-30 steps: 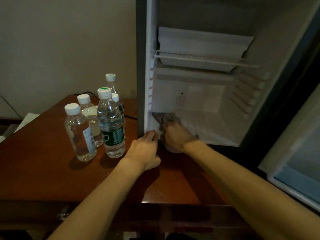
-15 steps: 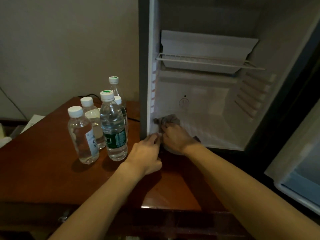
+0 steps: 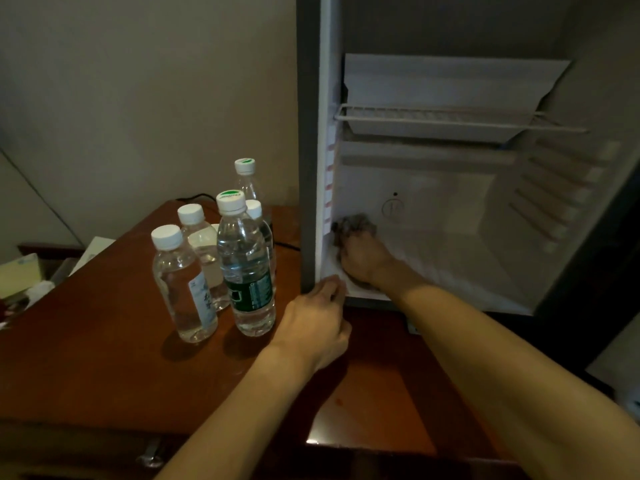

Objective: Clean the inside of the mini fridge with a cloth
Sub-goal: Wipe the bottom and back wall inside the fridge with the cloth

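- Pressing a crumpled grey-brown cloth [image 3: 355,226] into the rear left corner of the floor of the open white mini fridge [image 3: 450,268], the right hand [image 3: 362,259] had its fingers curled over the cloth, which it gripped
- The cloth lay bunched against the left inner wall, just below the round dial [image 3: 393,208] on the back wall
- The left hand [image 3: 317,327] rested at the lower left front corner of the fridge frame, its fingertips [image 3: 332,284] touching the grey frame edge; fingers were bent against the edge, and whether they gripped it could not be told
- A white wire shelf [image 3: 450,117] sat in the upper part of the compartment, with a white tray-shaped panel [image 3: 446,88] behind and above it
- Moulded shelf ribs [image 3: 554,202] ran along the right inner wall
- The fridge stood on a reddish-brown wooden table [image 3: 104,341]
- Five clear plastic water bottles stood upright in a cluster on the table, just left of the fridge
- The nearest, a clear bottle with a green label [image 3: 246,271], stood closest to the left hand
- A clear bottle with a white label [image 3: 183,289] stood beside it to the left
- A black cable [image 3: 194,197] ran along the table behind the bottles
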